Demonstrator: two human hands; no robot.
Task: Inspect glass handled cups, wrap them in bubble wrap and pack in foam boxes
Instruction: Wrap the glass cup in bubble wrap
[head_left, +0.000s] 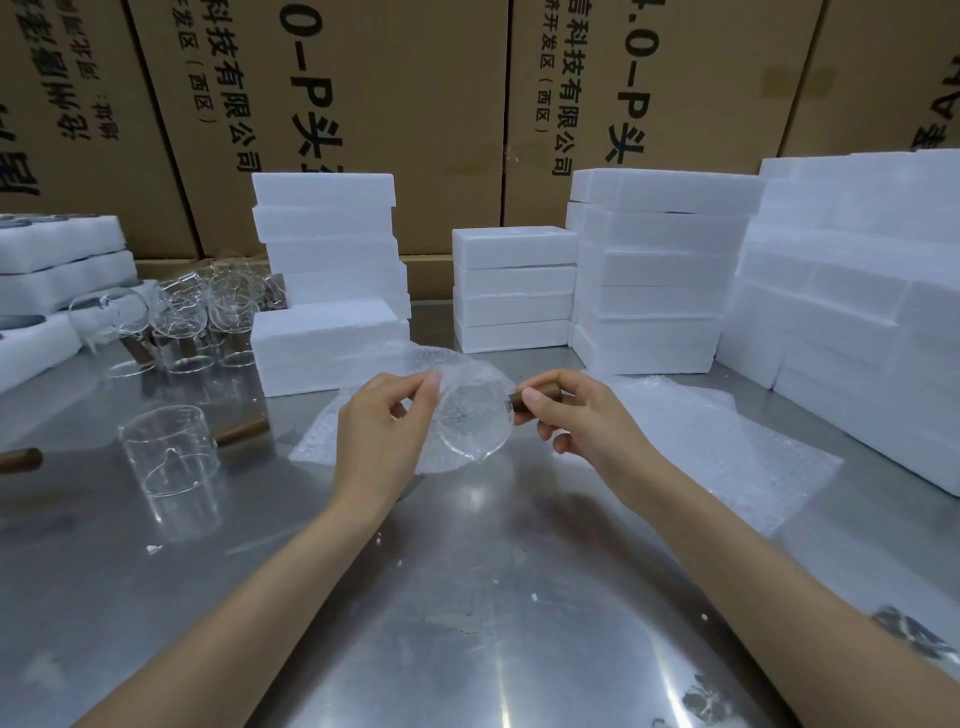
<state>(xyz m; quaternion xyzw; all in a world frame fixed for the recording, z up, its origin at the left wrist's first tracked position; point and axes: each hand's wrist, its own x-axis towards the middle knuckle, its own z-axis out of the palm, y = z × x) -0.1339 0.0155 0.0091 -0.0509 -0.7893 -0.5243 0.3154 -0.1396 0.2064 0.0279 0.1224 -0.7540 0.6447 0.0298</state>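
A clear round glass cup with a brown wooden handle (475, 415) is held up over the shiny metal table (467, 597). The right hand (576, 410) pinches the handle. The left hand (387, 426) pinches the edge of a see-through bubble wrap sheet (363, 415) beside the cup. White foam boxes (511, 288) are stacked behind the cup.

- The brown handle (530, 399) of the held cup (472, 418) is mostly covered by the right hand (576, 410).
- The far-left cups (171, 322) overlap, too jumbled to count.
- A brown handle (21, 460) at the left edge is cut off.
- The big cardboard boxes (395, 104) run past the top edge, so their print is cut short.
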